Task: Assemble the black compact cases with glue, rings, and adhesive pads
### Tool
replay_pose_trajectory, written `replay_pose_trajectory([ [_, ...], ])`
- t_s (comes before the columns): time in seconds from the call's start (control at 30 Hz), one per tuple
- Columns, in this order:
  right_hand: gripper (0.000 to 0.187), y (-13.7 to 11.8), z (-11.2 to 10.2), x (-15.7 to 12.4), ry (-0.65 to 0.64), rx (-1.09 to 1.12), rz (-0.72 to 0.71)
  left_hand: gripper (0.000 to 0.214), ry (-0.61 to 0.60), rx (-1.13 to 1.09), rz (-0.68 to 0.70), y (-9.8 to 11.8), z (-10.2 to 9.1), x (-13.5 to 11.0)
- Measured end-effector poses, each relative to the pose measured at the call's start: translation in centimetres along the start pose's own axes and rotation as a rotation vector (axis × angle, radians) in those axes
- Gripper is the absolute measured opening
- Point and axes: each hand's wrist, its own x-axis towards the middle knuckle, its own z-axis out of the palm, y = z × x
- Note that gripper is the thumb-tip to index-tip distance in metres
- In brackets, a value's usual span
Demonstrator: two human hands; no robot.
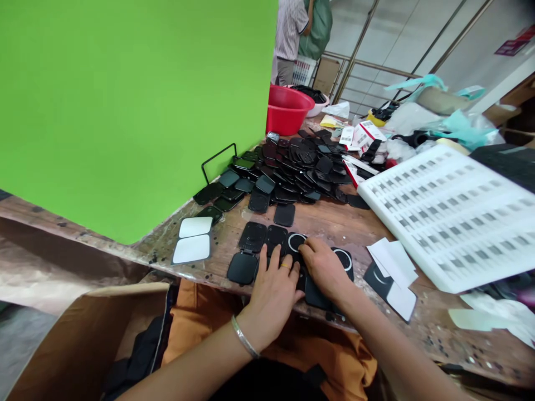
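A row of black hinged panels lies unfolded along the table's front edge; the leftmost panel (243, 268) shows a hinge between its two squares. My left hand (273, 292) rests flat across the middle of the row, fingers spread, wearing a ring and a bracelet. Close beside it, my right hand (324, 264) has its fingers bent together at a panel with a white ring (296, 241). Whatever is between those fingertips is hidden. Another white-ringed panel (343, 259) lies to the right, partly behind my right hand. Beyond the row is a single black square plate (285, 215).
A large heap of black panels (298, 164) covers the table's middle, beside a green partition (137, 111). White-faced pads (192, 248) lie left; paper sheets (390, 259) and a slotted white foam tray (451, 217) lie right. Behind are a red basin (288, 111) and a person (290, 28).
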Motion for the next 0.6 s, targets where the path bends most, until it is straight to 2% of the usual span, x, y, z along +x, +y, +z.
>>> replay_pose_trajectory([
  [0.2, 0.026, 0.7, -0.5, -0.7, 0.104, 0.192, 0.016, 0.052, 0.007, 0.007, -0.004, 0.0, -0.2, -0.1],
  [0.3, 0.022, 2.6, -1.6, -2.1, 0.222, 0.262, 0.112, 0.05, 0.004, 0.01, 0.008, -0.1, -0.2, 0.1],
  [0.37, 0.018, 5.3, -2.5, -3.6, 0.31, 0.227, 0.27, 0.047, 0.004, 0.017, 0.012, -0.3, -0.1, 0.3],
  [0.47, 0.015, 10.8, -4.1, -6.7, 0.421, 0.067, 0.591, 0.042, 0.023, 0.037, 0.018, -0.6, 0.2, 0.8],
  [0.6, 0.024, 17.3, -6.1, -11.4, 0.535, -0.142, 0.926, 0.039, 0.048, 0.069, 0.036, -0.8, 0.4, 1.0],
])
